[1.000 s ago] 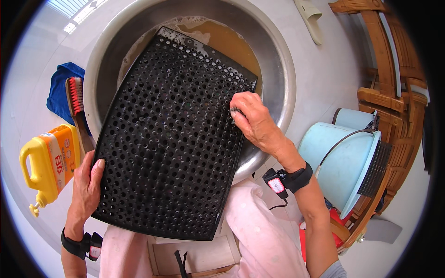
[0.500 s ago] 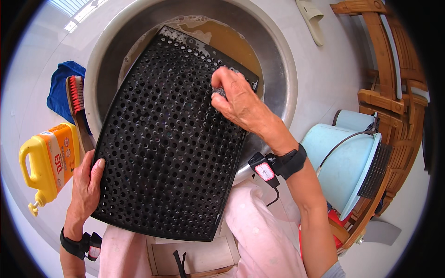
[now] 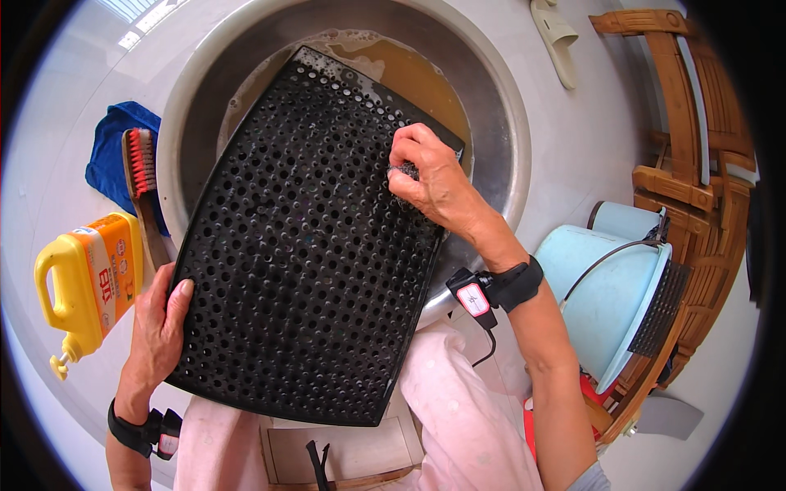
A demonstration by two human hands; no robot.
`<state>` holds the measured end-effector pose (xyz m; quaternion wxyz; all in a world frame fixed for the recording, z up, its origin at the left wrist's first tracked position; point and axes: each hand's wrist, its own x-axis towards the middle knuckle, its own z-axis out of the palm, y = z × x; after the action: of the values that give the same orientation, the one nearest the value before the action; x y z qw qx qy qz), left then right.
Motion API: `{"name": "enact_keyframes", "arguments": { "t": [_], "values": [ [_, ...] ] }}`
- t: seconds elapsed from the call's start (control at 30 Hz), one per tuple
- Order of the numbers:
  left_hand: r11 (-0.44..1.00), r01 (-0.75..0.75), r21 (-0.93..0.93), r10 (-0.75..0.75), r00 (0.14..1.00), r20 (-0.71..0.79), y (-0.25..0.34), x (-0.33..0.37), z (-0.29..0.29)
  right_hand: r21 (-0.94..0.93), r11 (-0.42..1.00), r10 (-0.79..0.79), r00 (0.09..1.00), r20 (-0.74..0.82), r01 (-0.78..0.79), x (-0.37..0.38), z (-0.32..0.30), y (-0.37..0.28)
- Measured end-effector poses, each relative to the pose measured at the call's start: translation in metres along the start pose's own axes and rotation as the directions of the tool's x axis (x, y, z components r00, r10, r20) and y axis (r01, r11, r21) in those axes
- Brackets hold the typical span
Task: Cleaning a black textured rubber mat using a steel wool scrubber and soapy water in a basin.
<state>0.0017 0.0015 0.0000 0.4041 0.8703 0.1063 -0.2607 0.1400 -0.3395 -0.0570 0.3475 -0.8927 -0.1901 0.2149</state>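
A large black studded mat (image 3: 295, 254), dotted all over with holes, leans with its far end in a metal basin (image 3: 517, 123) and its near end over my lap. The basin holds brownish, sudsy water (image 3: 426, 78), and foam clings to the mat's far edge. My left hand (image 3: 158, 327) grips the mat's left edge, thumb on top, fingers hidden beneath. Near the mat's right edge, my right hand (image 3: 434, 180) is closed around a grey steel wool scrubber (image 3: 406, 170), pressed against the studs. Only a little of the scrubber shows.
Left of the basin lie a wooden brush (image 3: 141, 176) with red and white bristles, a blue cloth (image 3: 110, 155) and a yellow jug (image 3: 90, 282). At right are a light blue bucket (image 3: 602, 286), a wooden chair (image 3: 688, 188) and a pale slipper (image 3: 557, 41).
The mat's far end and the basin appear slightly farther right. My right hand, still closed on the scrubber, has shifted a little to the right. My left hand keeps its grip.
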Motion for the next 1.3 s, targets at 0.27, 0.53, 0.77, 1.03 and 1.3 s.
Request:
{"name": "enact_keyframes", "arguments": {
  "t": [0.27,0.53,0.77,1.03,1.3],
  "values": [
    [1.000,0.001,0.029,-0.001,1.000,-0.006,-0.001,0.000,0.000,-0.135,0.962,-0.250,0.964,-0.094,0.236,0.011,0.007,-0.003],
    [1.000,-0.004,0.023,0.004,1.000,-0.010,0.001,0.000,0.000,-0.059,0.989,-0.141,0.983,-0.118,0.135,0.014,0.008,-0.007],
    [1.000,-0.015,-0.009,0.015,1.000,-0.016,-0.003,0.000,0.001,-0.198,0.930,-0.347,0.917,-0.196,0.310,0.007,0.014,0.003],
    [1.000,0.005,-0.015,-0.005,1.000,0.000,0.000,0.000,0.000,-0.061,0.977,-0.212,0.970,-0.122,0.206,0.008,0.010,-0.003],
    [1.000,-0.004,-0.013,0.004,1.000,-0.002,-0.001,0.001,0.000,-0.221,0.955,-0.225,0.970,-0.094,0.200,0.011,0.014,-0.010]
  ]
}}
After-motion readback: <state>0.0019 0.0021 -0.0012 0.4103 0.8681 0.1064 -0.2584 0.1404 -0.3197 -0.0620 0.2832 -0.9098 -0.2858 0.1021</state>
